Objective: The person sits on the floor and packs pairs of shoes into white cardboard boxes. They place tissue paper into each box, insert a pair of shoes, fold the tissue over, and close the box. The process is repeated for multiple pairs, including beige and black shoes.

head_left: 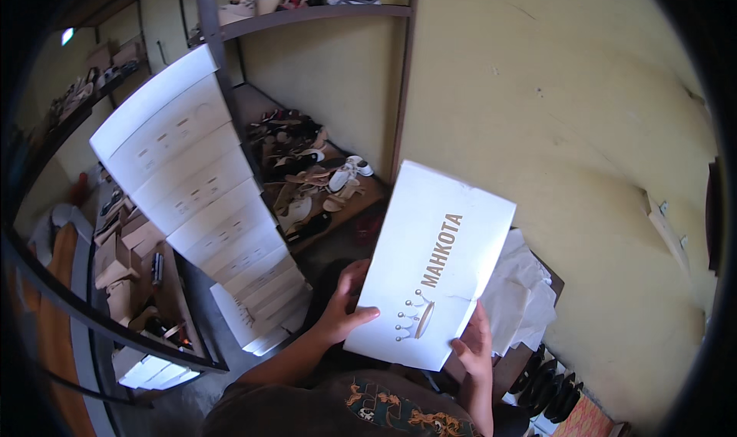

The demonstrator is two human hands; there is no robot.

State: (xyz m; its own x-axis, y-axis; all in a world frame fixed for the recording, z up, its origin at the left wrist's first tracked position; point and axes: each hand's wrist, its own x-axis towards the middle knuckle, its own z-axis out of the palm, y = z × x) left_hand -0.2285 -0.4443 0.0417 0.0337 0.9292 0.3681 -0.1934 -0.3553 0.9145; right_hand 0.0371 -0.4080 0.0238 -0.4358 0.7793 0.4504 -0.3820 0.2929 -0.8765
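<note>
A white shoebox-like carton [453,230] with gold lettering and a crown drawing on its lid is held up in front of me, tilted. My left hand [345,308] grips its left edge, the thumb lying on the lid. On the lower right edge, my right hand [472,339] is closed round the box, its thumb on the near corner. The box looks closed, and what is inside is hidden. Left of it rises a tall stack of similar white boxes [203,184], apart from my hands.
Loose shoes and sandals [299,172] are heaped on a shelf behind the stack. White paper sheets [522,291] lie right of the box, with black shoes [549,387] below. Cardboard boxes [127,268] fill a rack at left. A yellow wall [568,115] bounds the right side.
</note>
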